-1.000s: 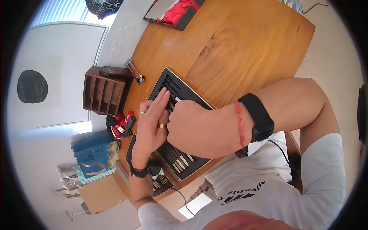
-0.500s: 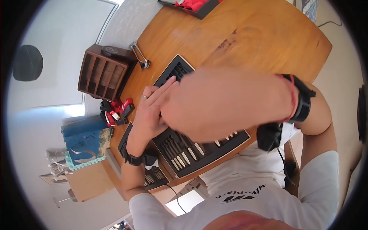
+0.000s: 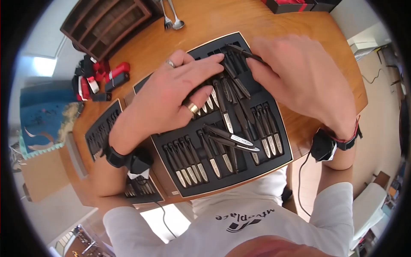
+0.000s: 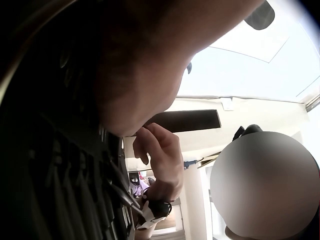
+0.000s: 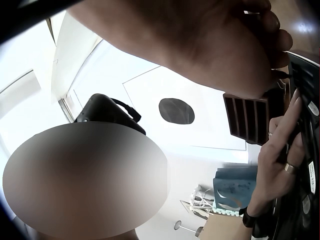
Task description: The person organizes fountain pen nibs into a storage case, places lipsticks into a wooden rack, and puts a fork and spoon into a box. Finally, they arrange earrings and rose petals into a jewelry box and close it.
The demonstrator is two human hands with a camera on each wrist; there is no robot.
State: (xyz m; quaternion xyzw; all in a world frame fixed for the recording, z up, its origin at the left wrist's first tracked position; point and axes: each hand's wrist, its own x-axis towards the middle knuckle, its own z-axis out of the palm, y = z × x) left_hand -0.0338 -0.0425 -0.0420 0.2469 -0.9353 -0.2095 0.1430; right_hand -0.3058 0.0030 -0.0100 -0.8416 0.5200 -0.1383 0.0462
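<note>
A case (image 3: 257,94) lined with black foam lies in front of me. Several dark cutlery pieces (image 3: 184,160) with silvery ends sit in its slots. Other loose pieces (image 3: 227,136) lie crosswise over the rows. At the case's far right, my right hand (image 3: 302,75) pinches a slim dark cutlery piece (image 3: 241,50) between thumb and fingers, tilted over the slots. My left hand (image 3: 165,92) is over the left half, index finger stretched across the far slots and thumb near the middle row. It hides the pieces beneath. The right wrist view shows this left hand (image 5: 275,167) low over the case.
A second case (image 3: 96,137) of cutlery adjoins on the left. Beyond are red and black small boxes (image 3: 115,79), a brown wooden rack (image 3: 107,25), and a metal fork (image 3: 167,22) and spoon (image 3: 177,23). A black box (image 3: 289,6) with red stands at the far edge.
My right hand has moved right, away from the left hand, and now shows a dark cutlery piece in its pinch. The case's middle is uncovered, and the head view has shifted closer.
</note>
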